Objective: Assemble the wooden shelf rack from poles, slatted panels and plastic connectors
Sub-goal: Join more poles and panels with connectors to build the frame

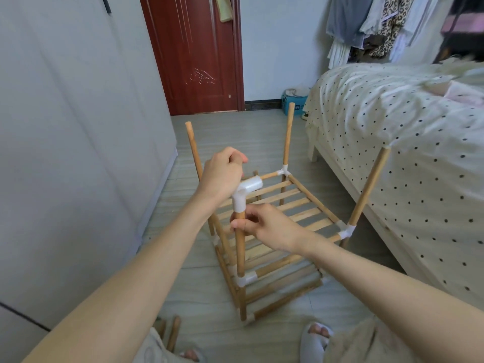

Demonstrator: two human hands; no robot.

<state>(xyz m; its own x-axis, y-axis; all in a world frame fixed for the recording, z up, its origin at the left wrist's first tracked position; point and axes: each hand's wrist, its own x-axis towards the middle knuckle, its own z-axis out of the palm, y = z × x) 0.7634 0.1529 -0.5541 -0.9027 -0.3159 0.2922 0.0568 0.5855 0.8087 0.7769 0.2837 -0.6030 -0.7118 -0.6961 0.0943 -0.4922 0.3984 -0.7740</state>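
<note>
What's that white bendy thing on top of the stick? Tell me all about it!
The white connector is a shiny plastic corner piece with tube-shaped sockets. One socket points down and sits on the top of the upright wooden pole nearest the camera; another open socket points right, toward the rack's middle. The left hand grips it from above, while the right hand holds the pole just below it.

no readable text, blue box (292, 106) by the bed carries lettering too blurred to read
</note>
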